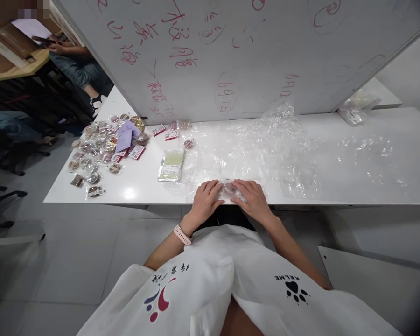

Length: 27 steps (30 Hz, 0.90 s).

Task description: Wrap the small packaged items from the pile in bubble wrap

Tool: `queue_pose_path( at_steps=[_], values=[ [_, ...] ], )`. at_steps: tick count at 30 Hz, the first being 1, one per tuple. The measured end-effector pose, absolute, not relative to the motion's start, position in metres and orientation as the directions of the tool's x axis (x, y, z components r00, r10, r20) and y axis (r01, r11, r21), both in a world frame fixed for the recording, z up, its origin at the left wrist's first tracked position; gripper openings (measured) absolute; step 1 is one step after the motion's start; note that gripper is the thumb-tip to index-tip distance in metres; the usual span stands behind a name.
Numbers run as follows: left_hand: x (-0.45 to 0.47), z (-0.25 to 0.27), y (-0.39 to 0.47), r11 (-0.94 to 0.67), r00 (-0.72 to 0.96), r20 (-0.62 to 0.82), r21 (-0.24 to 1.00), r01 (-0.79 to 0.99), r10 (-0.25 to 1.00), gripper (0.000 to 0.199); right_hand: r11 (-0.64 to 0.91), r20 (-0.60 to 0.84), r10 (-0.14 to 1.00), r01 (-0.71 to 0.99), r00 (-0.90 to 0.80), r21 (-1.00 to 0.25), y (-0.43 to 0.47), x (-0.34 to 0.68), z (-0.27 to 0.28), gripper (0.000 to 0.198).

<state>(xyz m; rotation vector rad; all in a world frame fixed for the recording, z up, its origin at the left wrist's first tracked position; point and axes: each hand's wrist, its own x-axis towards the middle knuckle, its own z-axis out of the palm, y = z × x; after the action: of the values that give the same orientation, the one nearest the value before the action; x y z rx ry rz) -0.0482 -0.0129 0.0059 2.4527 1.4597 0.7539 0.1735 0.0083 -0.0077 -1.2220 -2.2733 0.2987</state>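
Note:
At the table's front edge, my left hand (207,199) and my right hand (252,200) face each other with a small clear plastic bag (228,188) between them. The fingers of both hands are bent onto its two ends. Something reddish-brown shows through the plastic, but its kind cannot be made out. Just beyond my left hand lies a flat pale green pouch (171,165) with a white label. A small round reddish packet (188,144) sits behind it on the table.
A heap of small wrapped packets (94,144) covers the table's left end, with a purple packet (125,136) on top. Crinkled clear plastic bags (276,144) spread to the right. A whiteboard (210,60) stands along the back. Another person (75,70) sits at far left.

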Motion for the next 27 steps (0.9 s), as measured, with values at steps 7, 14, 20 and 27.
queue_pose_path(
  at_steps=[7,14,20,27],
  values=[
    [-0.060,0.025,0.010,-0.272,0.216,0.167,0.593,0.757,0.962,0.022,0.449,0.294,0.893,0.716,-0.341,-0.534,0.020,0.171,-0.006,0.046],
    [-0.040,0.039,0.050,-0.137,-0.001,0.291,0.451,0.882,0.957,0.012,0.293,0.394,0.909,0.879,-0.135,-0.376,0.059,0.149,0.008,0.029],
    [-0.039,0.044,-0.031,0.248,0.053,-0.252,0.966,0.077,0.966,0.021,0.579,0.370,0.811,0.716,-0.454,-0.390,0.032,0.142,-0.002,0.039],
    [-0.073,0.040,-0.010,0.346,-0.035,-0.475,0.688,-0.638,0.879,0.016,0.601,0.342,0.799,0.644,-0.494,-0.473,0.033,0.158,-0.013,0.037]
  ],
)
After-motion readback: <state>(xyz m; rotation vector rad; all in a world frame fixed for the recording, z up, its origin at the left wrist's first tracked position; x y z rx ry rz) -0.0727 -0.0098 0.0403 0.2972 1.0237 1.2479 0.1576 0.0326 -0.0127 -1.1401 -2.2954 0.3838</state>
